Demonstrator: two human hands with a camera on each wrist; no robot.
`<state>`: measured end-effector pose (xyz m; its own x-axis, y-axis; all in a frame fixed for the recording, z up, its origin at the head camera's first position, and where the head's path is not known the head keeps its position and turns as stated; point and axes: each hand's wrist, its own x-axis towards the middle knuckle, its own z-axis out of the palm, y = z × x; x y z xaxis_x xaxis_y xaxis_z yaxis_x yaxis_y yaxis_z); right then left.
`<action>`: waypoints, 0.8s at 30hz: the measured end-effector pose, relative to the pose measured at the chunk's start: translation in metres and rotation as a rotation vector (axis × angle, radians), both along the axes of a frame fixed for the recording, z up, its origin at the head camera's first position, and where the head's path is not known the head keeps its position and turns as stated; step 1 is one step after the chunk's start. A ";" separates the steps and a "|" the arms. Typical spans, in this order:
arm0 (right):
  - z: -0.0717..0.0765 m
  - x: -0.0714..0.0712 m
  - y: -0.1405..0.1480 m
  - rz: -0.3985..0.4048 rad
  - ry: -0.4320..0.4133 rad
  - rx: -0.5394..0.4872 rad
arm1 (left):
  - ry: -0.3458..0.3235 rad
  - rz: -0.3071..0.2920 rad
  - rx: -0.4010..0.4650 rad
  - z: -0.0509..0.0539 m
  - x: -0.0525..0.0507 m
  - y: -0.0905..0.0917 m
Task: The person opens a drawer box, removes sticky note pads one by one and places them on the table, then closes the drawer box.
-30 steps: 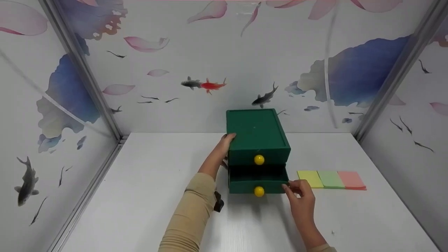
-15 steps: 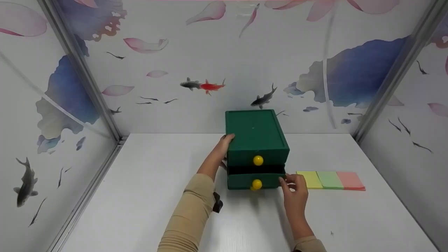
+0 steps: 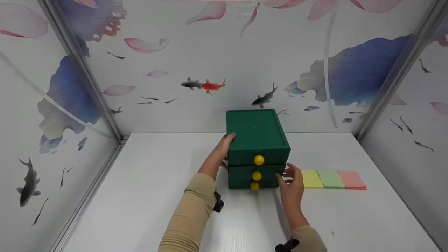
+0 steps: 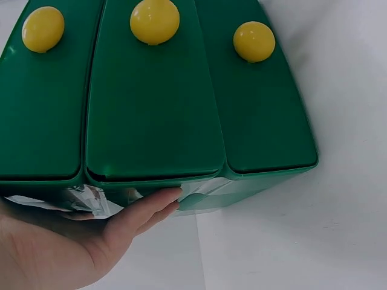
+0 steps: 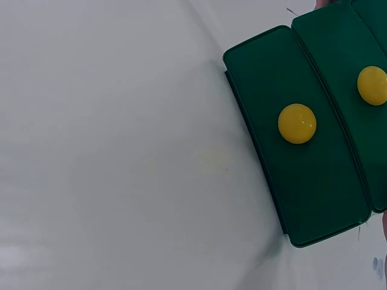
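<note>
A green drawer box [image 3: 255, 129] has three fronts with yellow knobs; the middle front [image 3: 238, 176] looks about flush with the upper one. On the box's left side rests my left hand [image 3: 221, 148], thumb at the top edge. The left wrist view has that hand [image 4: 66, 244] with extended fingers along the side of the box [image 4: 151, 115]. My right hand [image 3: 293, 185] is at the right end of the middle front, thumb touching its face and bent fingers beside it. In the right wrist view the fronts [image 5: 302, 175] are seen and the right hand is mostly out of frame.
Yellow, green and pink sticky-note pads [image 3: 330, 179] lie in a row just right of the right hand on the white table [image 3: 157, 189]. A patterned wall [image 3: 210, 52] stands directly behind the box, with side walls left and right.
The middle drawer has slid back from pulled out to about flush, and my right hand has moved back and slightly left with it. My left hand has stayed on the box's side.
</note>
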<state>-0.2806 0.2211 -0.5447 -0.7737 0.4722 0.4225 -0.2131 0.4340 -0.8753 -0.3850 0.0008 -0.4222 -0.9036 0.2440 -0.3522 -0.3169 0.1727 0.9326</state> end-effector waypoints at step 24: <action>0.010 -0.006 0.001 -0.029 -0.171 0.068 | 0.579 -0.114 -0.855 0.029 0.034 0.022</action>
<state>-0.2866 0.2217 -0.5346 -0.8234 0.4705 0.3174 -0.0499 0.4971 -0.8663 -0.3508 0.0226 -0.3935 -0.9769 0.2113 0.0330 0.2002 0.8491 0.4888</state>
